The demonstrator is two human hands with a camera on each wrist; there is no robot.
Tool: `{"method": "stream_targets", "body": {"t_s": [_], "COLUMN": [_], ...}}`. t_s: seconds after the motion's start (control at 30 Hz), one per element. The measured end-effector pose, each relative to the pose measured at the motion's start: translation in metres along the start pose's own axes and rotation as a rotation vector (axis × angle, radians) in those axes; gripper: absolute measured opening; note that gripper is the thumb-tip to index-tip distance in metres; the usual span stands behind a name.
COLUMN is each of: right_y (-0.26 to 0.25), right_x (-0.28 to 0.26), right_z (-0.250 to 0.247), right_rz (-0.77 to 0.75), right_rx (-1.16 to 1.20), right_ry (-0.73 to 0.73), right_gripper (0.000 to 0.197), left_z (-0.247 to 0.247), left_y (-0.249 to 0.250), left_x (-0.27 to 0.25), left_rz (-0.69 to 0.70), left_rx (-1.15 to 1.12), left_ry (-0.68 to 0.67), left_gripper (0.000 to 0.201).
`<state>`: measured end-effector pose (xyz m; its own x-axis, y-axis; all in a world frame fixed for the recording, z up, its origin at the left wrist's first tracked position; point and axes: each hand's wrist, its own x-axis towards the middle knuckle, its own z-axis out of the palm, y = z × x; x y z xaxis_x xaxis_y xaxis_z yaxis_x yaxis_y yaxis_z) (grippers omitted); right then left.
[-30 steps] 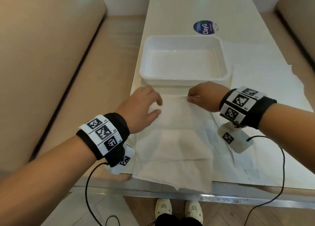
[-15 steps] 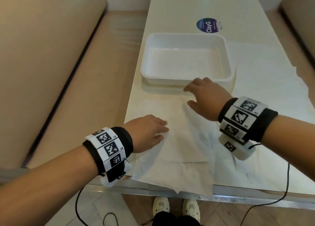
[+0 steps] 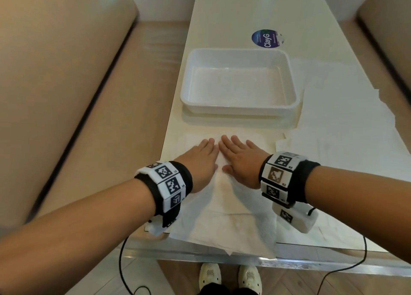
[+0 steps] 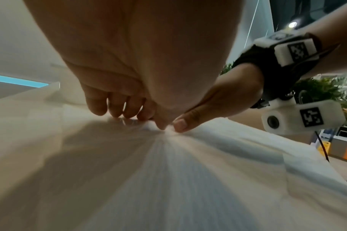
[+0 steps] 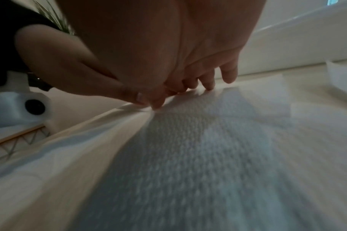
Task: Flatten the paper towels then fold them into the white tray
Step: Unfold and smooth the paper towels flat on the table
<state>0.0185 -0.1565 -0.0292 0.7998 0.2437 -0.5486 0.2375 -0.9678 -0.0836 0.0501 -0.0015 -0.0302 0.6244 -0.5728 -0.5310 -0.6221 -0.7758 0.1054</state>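
A white paper towel [image 3: 224, 214] lies spread on the table in front of me, its near edge hanging over the table's front. My left hand [image 3: 201, 159] and right hand [image 3: 239, 157] lie flat on it side by side, palms down, fingers straight, thumbs nearly touching. The wrist views show the same: the left hand [image 4: 129, 112] and the right hand [image 5: 188, 87] press their fingertips onto the towel [image 4: 168, 179] [image 5: 208, 156]. The white tray [image 3: 239, 110] stands empty just beyond my fingertips.
More unfolded paper towels [image 3: 347, 134] cover the table to the right of the tray. A round blue sticker [image 3: 265, 39] lies behind the tray. Beige benches [image 3: 66, 94] flank the narrow table. The table's left edge runs close to my left hand.
Both hands have come together at the towel's middle and flattened, palms down. The right hand drew back from the tray's front rim; the left hand moved forward and to the right.
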Motion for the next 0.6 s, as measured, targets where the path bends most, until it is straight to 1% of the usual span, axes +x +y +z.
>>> {"method": "stream_targets", "body": {"t_s": [0.03,0.13,0.2,0.33,0.47,0.53,0.6], "right_y": [0.001,0.008,0.014,0.034,0.050,0.050,0.041], "right_x": [0.000,-0.001,-0.003,-0.015,-0.033,-0.037,-0.033], "right_z": [0.003,0.011,0.012,0.012,0.011,0.005,-0.005], "right_rz": [-0.003,-0.018,-0.015,0.009,0.070,0.082,0.039], "right_rx": [-0.004,-0.009,-0.006,-0.039,-0.058,-0.032,-0.008], "right_ry": [-0.004,0.018,0.011,-0.056,-0.111,-0.102,-0.054], "right_gripper": [0.065,0.066,0.068,0.068,0.069,0.069,0.067], "left_z": [0.005,0.013,0.010,0.006,0.003,-0.005,-0.017], "left_y": [0.000,-0.003,-0.007,-0.022,-0.032,-0.032,-0.027], "left_x": [0.002,0.002,-0.003,-0.015,-0.028,-0.030,-0.025], "left_rz": [-0.010,-0.018,-0.041,-0.074,-0.105,-0.136,-0.119], "left_rx": [0.033,0.092,0.043,-0.009,-0.026,-0.066,-0.092], "left_ry": [-0.022,-0.030,-0.056,-0.122,-0.135,-0.109,-0.026], "left_gripper": [0.059,0.060,0.062,0.063,0.064,0.066,0.065]}}
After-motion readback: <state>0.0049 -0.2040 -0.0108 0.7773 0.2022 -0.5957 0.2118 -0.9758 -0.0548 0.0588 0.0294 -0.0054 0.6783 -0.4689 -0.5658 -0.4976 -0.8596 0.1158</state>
